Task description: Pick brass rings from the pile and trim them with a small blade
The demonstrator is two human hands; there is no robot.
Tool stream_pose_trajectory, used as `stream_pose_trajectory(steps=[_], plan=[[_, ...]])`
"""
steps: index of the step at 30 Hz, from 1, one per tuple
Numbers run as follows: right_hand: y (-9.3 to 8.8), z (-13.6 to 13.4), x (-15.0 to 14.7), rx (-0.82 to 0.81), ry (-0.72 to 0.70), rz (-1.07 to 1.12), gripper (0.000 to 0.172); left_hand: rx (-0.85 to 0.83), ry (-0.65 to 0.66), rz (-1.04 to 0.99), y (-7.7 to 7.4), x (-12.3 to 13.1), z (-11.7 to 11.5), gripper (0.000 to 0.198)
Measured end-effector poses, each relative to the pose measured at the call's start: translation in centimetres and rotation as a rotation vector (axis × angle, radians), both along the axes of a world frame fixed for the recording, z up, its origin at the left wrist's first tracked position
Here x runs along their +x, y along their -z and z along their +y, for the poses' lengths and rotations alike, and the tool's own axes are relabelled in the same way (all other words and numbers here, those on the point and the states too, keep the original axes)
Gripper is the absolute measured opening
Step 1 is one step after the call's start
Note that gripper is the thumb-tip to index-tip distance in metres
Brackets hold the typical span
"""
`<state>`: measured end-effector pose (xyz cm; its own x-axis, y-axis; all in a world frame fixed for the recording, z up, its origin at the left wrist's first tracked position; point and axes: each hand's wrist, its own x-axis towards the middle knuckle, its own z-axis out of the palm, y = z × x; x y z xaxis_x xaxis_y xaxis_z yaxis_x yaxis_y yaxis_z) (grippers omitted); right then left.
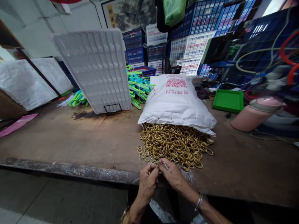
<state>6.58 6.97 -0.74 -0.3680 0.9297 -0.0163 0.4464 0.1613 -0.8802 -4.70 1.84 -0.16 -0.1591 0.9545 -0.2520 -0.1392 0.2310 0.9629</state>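
Observation:
My left hand [147, 180] is closed in a pinch at the table's front edge, with part of a gold ring [149, 172] showing between its fingers. Against its fingertips, my right hand [172, 175] is closed on a thin metal tool [164, 165]; fingers hide most of it, so its exact kind cannot be made out. Just beyond both hands lies a heap of gold rings [173, 141], with several loose ones at its left side. The heap spreads from the mouth of a white woven sack [174, 101] with red print, lying on the brown table [81, 140].
A ribbed translucent plastic tray [98, 68] stands upright on a black wire stand [112, 108]. Behind it are green and blue pieces [139, 84]. To the right are a green tray [228, 100] and a pink-filled bottle [255, 115]. Stacked crates [187, 46] line the back.

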Motion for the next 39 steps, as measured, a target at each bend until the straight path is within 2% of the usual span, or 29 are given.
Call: stream_pose_trajectory(steps=[6, 16, 23, 39], plan=[[-0.1, 0.1, -0.1, -0.093, -0.013, 0.013, 0.031, -0.039, 0.01, -0.024, -0.7, 0.0, 0.1, 0.02], [0.3, 0.1, -0.2, -0.051, 0.05, 0.023, 0.031, -0.12, 0.011, -0.048, -1.0, -0.1, 0.5, 0.038], [0.8, 0.1, -0.1, -0.046, 0.049, -0.007, 0.031, -0.115, 0.018, -0.011, -0.9, 0.0, 0.7, 0.035], [0.4, 0.0, -0.1, -0.022, 0.01, -0.004, 0.034, -0.112, 0.042, 0.0, -1.0, -0.2, 0.3, 0.034]])
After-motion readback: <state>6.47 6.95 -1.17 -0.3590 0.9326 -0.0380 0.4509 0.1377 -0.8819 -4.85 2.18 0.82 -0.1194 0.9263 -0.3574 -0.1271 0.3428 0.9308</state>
